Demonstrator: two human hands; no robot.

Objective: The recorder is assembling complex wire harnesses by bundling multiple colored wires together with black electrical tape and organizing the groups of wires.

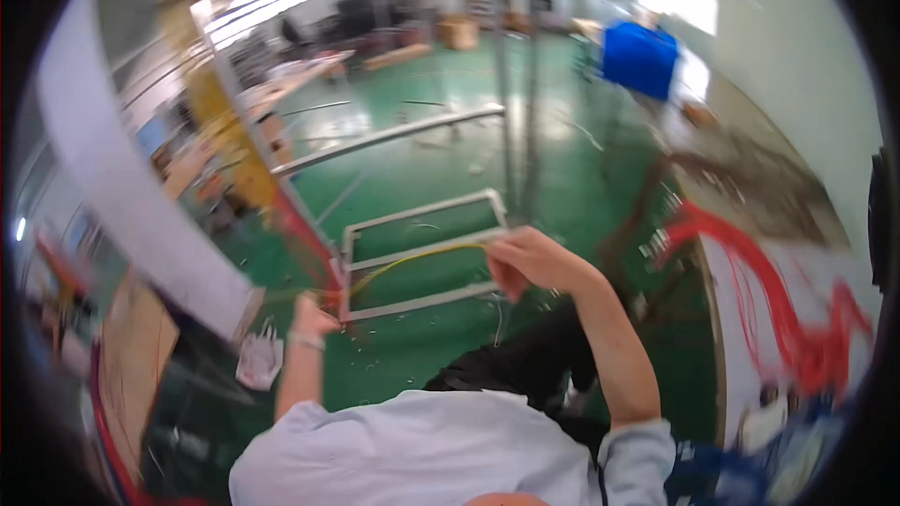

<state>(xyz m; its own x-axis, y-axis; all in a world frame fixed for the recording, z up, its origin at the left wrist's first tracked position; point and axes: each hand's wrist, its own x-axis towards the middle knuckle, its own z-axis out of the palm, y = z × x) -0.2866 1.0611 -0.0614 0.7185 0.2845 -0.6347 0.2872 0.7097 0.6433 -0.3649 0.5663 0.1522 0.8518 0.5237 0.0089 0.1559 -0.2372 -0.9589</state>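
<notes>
A thin yellow cable (412,258) arcs between a metal frame's left post and my right hand (527,255), whose fingers are closed on its end. My left hand (314,314) is low beside the red lower part of that post (312,245); motion smears its fingers, so their grip is unclear. The light-coloured rectangular base (422,255) of the frame stands on the floor in front of me. Above it, a silver crossbar (394,138) joins the upright posts.
On the right, a bundle of red wires (783,286) lies over a white-topped table (741,319). A blue object (640,58) stands farther back. To the left are a pale pillar (141,159), a white bag (260,357) and a brown board (134,356). Scraps dot the green floor (375,356).
</notes>
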